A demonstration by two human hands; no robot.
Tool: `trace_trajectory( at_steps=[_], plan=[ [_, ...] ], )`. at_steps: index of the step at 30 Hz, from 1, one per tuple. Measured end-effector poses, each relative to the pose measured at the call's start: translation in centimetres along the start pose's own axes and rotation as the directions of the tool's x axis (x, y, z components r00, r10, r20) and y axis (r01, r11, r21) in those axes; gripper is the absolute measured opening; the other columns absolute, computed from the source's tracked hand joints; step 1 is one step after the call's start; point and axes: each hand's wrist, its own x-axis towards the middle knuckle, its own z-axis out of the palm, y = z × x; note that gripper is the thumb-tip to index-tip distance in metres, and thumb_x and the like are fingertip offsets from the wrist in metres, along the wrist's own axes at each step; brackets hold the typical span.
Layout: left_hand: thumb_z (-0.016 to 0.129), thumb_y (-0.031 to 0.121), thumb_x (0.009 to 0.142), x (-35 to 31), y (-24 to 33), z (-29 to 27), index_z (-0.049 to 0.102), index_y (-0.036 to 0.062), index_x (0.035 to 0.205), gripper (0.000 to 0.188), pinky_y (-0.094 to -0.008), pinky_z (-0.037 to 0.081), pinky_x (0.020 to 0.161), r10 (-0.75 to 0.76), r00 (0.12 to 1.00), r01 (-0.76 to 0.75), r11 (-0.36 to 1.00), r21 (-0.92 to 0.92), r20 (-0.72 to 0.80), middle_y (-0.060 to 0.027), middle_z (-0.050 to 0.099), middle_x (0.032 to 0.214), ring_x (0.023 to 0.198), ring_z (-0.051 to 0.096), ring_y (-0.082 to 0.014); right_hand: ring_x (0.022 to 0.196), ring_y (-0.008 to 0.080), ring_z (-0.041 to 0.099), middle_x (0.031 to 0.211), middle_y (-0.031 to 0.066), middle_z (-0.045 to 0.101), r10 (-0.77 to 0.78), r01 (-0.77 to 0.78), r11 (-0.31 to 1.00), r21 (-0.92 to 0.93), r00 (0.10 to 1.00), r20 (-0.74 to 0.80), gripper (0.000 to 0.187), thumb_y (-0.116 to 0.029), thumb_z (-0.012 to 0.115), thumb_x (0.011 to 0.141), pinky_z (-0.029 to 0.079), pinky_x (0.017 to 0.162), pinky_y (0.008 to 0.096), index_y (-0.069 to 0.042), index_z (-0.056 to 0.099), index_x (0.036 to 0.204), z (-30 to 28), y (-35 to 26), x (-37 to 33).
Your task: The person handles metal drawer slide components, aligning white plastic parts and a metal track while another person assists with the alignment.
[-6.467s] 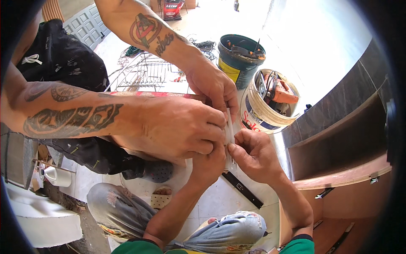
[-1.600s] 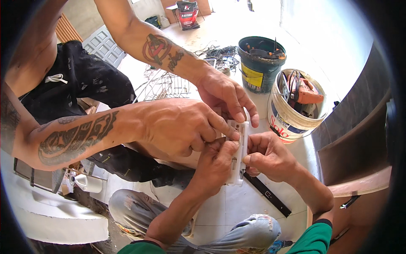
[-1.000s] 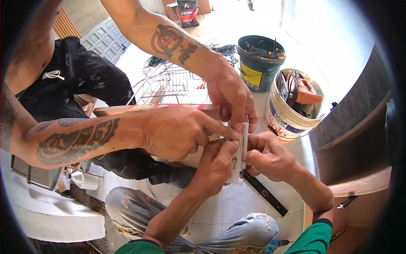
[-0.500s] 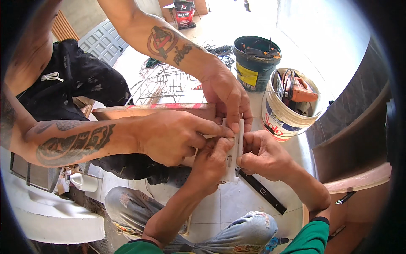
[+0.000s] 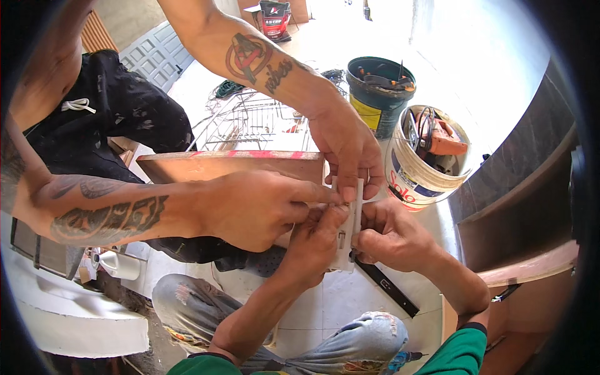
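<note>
Between my hands stands a narrow white plastic piece [image 5: 343, 257] with slots along its face. My left hand [image 5: 312, 245] is closed on its left side, thumb pressed near the upper part. From the right, my right hand [image 5: 397, 236] pinches its edge with curled fingers. A co-worker's two hands share the hold: one hand [image 5: 259, 206] points a finger at the piece's upper end, and the other hand [image 5: 347, 150] reaches down onto its top. Fingers hide much of the piece. Below it on the floor lies a black metal rail [image 5: 390, 289], resembling a drawer slide.
A wooden board [image 5: 231, 167] stands behind the co-worker's forearm. Right of the hands are a white bucket [image 5: 415, 187] of tools and a dark green bucket [image 5: 381, 103]. A wire rack [image 5: 250, 122] lies farther back. A curved wooden panel [image 5: 531, 269] flanks the right side.
The co-worker's upper hand has shifted slightly right and down at the piece's top. My hands keep their hold on the white piece, almost unmoved.
</note>
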Motion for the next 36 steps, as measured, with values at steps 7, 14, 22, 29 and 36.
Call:
trace_trajectory(
  at_steps=[7, 14, 22, 29, 36],
  plan=[
    [0.061, 0.011, 0.088, -1.7, 6.6, -4.4, 0.056, 0.0005, 0.106, 0.021, -0.0249, 0.050, 0.076, 0.189, 0.251, -0.863, -0.401, 0.308, 0.949, -0.0045, 0.055, 0.097, 0.089, 0.058, -0.0123, 0.056, 0.0068, 0.054, 0.065, 0.0025, 0.059, 0.014, 0.022, 0.993, 0.119, 0.957, -0.291, 0.025, -0.019, 0.067, 0.088, 0.042, 0.049, 0.0219, 0.005, 0.062, 0.081, 1.6, 2.4, -2.0],
    [0.068, 0.005, 0.085, -1.4, 9.6, 0.5, 0.056, -0.0008, 0.099, 0.019, -0.0253, 0.049, 0.088, -0.583, -0.228, -0.600, -0.547, -0.585, 0.779, -0.0045, 0.052, 0.102, 0.101, 0.056, -0.0146, 0.055, 0.0071, 0.050, 0.060, 0.0046, 0.057, -0.242, 0.222, 0.969, -0.108, 0.768, -0.593, 0.035, -0.027, 0.072, 0.087, 0.041, 0.047, 0.0259, 0.002, 0.058, 0.072, 4.5, 4.3, -2.8],
    [0.071, 0.001, 0.080, -1.1, 11.5, 2.0, 0.055, 0.0018, 0.087, 0.018, -0.0233, 0.049, 0.081, -0.678, -0.339, -0.161, -0.641, -0.751, 0.652, -0.0041, 0.053, 0.094, 0.087, 0.058, -0.0156, 0.050, 0.0081, 0.039, 0.050, 0.0070, 0.046, -0.238, 0.134, 0.968, -0.214, 0.770, -0.593, 0.043, -0.029, 0.065, 0.089, 0.033, 0.044, 0.0312, 0.001, 0.052, 0.062, 4.7, 4.6, -2.2],
    [0.054, 0.013, 0.090, -0.9, 12.0, 7.4, 0.055, -0.0034, 0.111, 0.027, -0.0389, 0.044, 0.099, -0.717, 0.215, -0.887, -0.427, -0.174, 0.663, -0.0083, 0.060, 0.113, 0.109, 0.057, -0.0229, 0.072, 0.0153, 0.059, 0.077, 0.0083, 0.062, -0.391, 0.258, 0.908, -0.329, 0.801, -0.452, 0.015, -0.016, 0.066, 0.083, 0.051, 0.069, 0.0320, -0.001, 0.063, 0.087, 4.6, 4.2, -2.4],
    [0.054, 0.013, 0.090, 0.2, 9.0, 9.5, 0.056, -0.0011, 0.112, 0.026, -0.0376, 0.044, 0.096, -0.708, 0.363, -0.871, -0.489, -0.050, 0.606, -0.0078, 0.060, 0.110, 0.105, 0.057, -0.0214, 0.119, 0.0321, 0.049, 0.127, 0.0204, 0.047, -0.401, -0.026, 0.806, -0.592, 0.711, -0.577, 0.044, -0.022, 0.067, 0.086, 0.041, 0.098, 0.0423, -0.004, 0.050, 0.122, 5.5, 7.0, -1.9]
  ],
)
